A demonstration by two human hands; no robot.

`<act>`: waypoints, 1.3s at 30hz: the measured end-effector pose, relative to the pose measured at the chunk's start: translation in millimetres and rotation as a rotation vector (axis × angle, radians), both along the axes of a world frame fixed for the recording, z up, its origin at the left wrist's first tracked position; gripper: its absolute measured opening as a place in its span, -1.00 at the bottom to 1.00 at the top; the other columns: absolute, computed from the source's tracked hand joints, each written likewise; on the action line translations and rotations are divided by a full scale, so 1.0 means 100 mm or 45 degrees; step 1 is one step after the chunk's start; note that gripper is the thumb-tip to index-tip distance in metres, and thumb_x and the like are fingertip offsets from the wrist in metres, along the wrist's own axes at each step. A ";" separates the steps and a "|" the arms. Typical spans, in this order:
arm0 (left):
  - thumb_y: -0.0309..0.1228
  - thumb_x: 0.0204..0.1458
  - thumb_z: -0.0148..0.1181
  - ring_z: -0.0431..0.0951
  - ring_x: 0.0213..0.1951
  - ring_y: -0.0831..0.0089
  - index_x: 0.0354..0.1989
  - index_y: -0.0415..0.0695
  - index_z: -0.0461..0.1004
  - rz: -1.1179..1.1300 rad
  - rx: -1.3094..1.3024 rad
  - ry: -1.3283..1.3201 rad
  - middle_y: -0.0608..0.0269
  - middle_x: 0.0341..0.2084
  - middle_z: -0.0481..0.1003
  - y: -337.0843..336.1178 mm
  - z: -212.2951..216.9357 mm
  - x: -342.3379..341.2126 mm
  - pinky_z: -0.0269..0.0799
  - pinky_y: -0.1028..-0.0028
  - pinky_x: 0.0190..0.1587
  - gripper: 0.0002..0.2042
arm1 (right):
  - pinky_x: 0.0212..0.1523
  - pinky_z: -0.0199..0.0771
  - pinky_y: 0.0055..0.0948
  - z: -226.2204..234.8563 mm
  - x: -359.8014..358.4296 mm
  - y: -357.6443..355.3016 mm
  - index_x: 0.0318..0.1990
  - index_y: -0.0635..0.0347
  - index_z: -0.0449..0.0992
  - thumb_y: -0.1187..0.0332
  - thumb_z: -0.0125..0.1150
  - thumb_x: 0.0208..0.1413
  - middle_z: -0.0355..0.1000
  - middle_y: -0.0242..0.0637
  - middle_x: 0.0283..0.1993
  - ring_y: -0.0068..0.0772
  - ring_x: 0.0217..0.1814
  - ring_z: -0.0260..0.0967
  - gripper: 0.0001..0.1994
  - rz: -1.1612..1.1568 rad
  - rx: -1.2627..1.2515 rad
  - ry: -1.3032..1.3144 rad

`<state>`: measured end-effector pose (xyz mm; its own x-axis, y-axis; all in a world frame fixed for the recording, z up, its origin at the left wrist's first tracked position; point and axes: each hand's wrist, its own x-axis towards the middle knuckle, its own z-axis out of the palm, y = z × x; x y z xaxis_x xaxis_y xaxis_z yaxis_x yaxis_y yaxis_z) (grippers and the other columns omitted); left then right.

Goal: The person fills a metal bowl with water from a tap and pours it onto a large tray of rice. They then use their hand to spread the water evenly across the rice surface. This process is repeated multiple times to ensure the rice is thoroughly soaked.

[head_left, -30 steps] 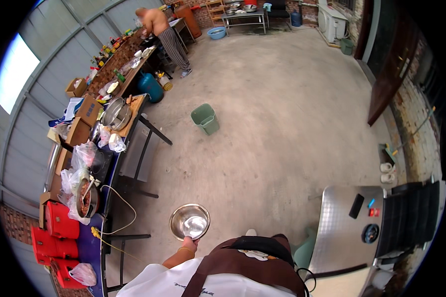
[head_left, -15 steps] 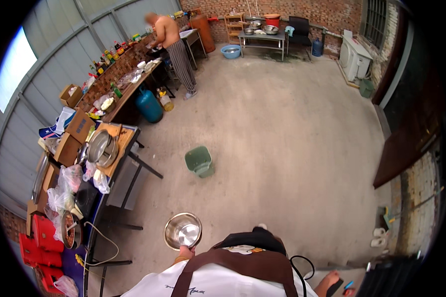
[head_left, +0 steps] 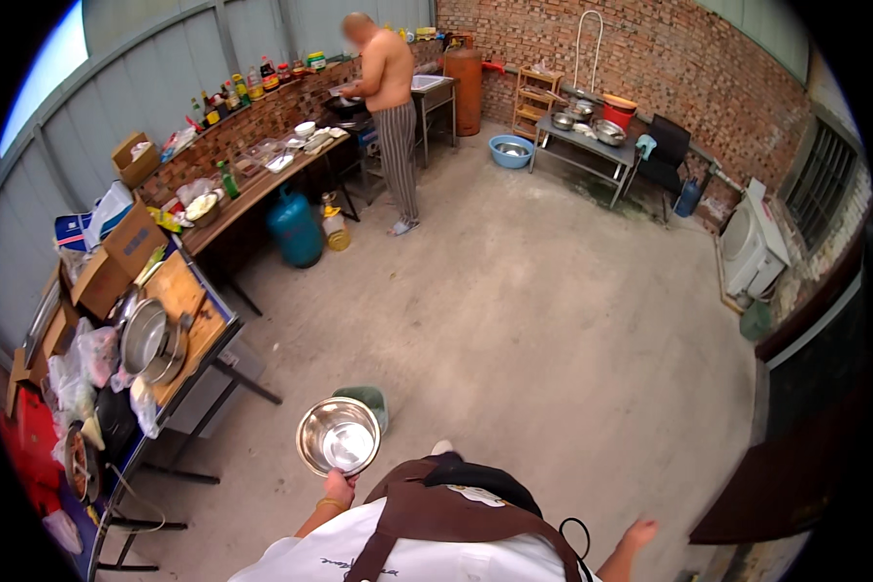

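Observation:
My left hand is closed on the rim of a shiny steel bowl. The bowl is tilted, its hollow inside facing up, and I see no food in it. It hangs over the floor and partly covers a green plastic bin that stands behind it. At the lower right, away from any object, my right hand hangs beside my body, its small-looking fingers loosely apart with nothing seen in them. A brown apron covers my front.
On the left, a table bears a steel pot, plastic bags and boxes. Further along, a bare-backed person works at a counter, with a teal gas cylinder below. A low grey table with bowls stands at the back; a dark door is at right.
I have moved forward, and the view has swung so the room shifts. The bowl now overlaps the green bin. My right hand has come up and away from a dark and blue thing near it.

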<state>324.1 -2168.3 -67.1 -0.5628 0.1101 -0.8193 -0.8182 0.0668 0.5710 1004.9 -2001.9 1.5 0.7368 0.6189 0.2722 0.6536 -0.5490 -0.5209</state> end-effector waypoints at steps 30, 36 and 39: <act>-0.38 -0.11 -0.08 0.50 -0.60 0.41 -0.44 -0.22 0.33 -0.546 0.106 0.050 0.14 -0.61 0.45 10.56 1.14 -2.11 0.27 0.64 -0.68 -0.83 | -0.14 0.31 -0.40 -0.08 -2.73 11.02 -0.20 0.37 0.40 0.47 0.10 -0.24 0.40 -0.05 -0.25 -0.23 -0.18 0.35 -0.66 0.505 -0.217 0.375; -0.38 -0.11 -0.07 0.50 -0.58 0.39 -0.43 -0.21 0.34 -0.567 0.171 -0.096 0.17 -0.57 0.44 12.62 0.97 -2.91 0.27 0.58 -0.63 -0.84 | -0.10 0.30 -0.23 -1.30 -2.34 11.52 -0.28 0.31 0.46 0.39 0.16 -0.30 0.40 -0.02 -0.22 -0.14 -0.13 0.34 -0.68 0.244 -0.661 0.275; -0.38 -0.12 -0.06 0.49 -0.58 0.39 -0.43 -0.21 0.34 -0.493 0.080 -0.035 0.19 -0.60 0.43 13.33 1.20 -3.30 0.26 0.58 -0.62 -0.84 | -0.15 0.30 -0.21 -1.39 -3.35 11.71 -0.33 0.32 0.45 0.37 0.13 -0.27 0.39 -0.01 -0.27 -0.11 -0.18 0.34 -0.72 0.240 -1.171 0.220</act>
<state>-5.7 -834.9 52.6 -0.4476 0.3604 -0.8184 -0.7543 0.3394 0.5620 669.8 -831.2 -137.2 0.5873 0.6489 -0.4837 0.7277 -0.6850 -0.0355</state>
